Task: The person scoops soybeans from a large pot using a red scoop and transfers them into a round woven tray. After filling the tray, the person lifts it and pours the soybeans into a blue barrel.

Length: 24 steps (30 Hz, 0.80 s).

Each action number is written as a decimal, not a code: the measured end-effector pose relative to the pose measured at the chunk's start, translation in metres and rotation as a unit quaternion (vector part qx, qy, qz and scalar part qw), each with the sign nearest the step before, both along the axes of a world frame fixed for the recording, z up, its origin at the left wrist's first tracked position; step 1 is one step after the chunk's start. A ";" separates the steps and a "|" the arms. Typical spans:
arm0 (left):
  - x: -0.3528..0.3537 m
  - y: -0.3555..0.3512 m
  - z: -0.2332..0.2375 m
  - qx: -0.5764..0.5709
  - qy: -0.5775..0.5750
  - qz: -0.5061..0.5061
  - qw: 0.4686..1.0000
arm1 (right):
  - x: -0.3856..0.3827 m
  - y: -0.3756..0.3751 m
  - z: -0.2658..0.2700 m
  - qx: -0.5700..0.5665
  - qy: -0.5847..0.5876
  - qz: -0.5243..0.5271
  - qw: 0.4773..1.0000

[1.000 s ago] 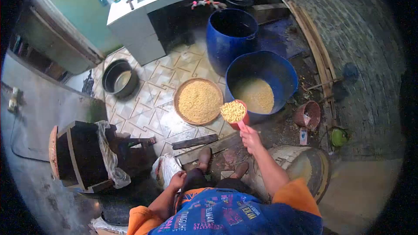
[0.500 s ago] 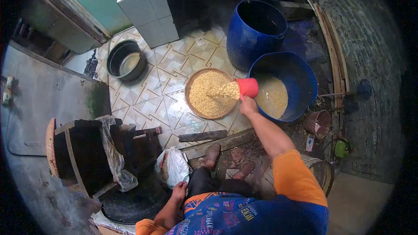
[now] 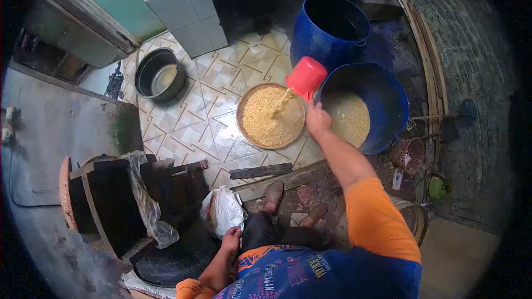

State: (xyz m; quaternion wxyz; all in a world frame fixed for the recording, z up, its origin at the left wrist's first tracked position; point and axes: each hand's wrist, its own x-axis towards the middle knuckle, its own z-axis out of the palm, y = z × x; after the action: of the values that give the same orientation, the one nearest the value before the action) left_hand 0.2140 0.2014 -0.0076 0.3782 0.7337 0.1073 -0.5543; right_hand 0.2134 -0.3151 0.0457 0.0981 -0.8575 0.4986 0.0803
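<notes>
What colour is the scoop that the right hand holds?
The scoop is red; it shows best in the head view.

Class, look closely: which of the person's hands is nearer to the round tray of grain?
Right. The right hand is just off the right side of the round tray, holding the red scoop; the left hand is farther away, near the white sack.

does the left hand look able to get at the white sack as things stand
Probably yes: the left hand is close by the near end of the white sack, with nothing visible between them, though whether it holds anything is hard to tell.
</notes>
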 end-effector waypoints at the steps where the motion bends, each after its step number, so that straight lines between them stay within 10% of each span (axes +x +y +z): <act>1: -0.001 0.001 -0.003 0.004 -0.007 -0.024 1.000 | -0.001 -0.002 0.000 -0.031 0.000 0.022 0.999; 11: -0.009 -0.001 -0.009 -0.020 -0.009 -0.055 0.998 | -0.042 0.013 0.021 -0.011 -0.063 -0.027 0.998; 14: -0.011 -0.013 0.002 0.022 0.002 -0.074 0.997 | -0.087 0.022 -0.012 0.096 -0.448 0.005 0.889; 16: -0.014 -0.012 -0.010 0.001 -0.031 -0.137 0.990 | -0.126 0.049 0.044 0.413 -0.547 -0.213 0.697; 18: -0.014 -0.017 -0.014 0.005 -0.027 -0.165 0.986 | -0.175 0.075 0.083 0.461 -0.626 -0.262 0.571; 24: -0.019 -0.064 -0.004 0.021 -0.060 -0.318 0.946 | -0.340 0.121 0.127 0.208 -0.711 -0.365 0.564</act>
State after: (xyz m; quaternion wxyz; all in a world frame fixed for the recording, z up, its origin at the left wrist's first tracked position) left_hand 0.1950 0.1370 -0.0120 0.1721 0.7696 -0.1432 -0.5980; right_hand -0.1262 -0.1945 0.1729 0.6173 -0.3386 0.5081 -0.4960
